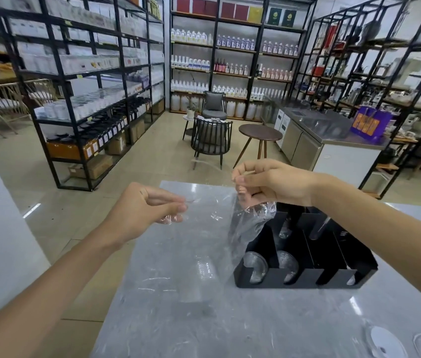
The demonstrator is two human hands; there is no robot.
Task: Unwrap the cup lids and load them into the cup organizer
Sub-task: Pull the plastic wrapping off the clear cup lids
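A clear plastic wrapper bag (pixel 204 244) hangs over the grey marble counter (pixel 255 319), stretched between my hands. My left hand (pixel 150 205) pinches its left top edge and my right hand (pixel 268 184) pinches its right top edge above the black cup organizer (pixel 276 281). A stack of clear lids (pixel 201 275) shows faintly low in the bag. Clear lids (pixel 255 267) stand in the organizer's two left slots, and a small one shows at the far right slot.
Two white lids (pixel 385 342) lie at the counter's near right corner. Beyond the counter are a tiled floor, black shelving racks with bottles, two chairs, a round side table (pixel 259 133) and a steel counter (pixel 333 133).
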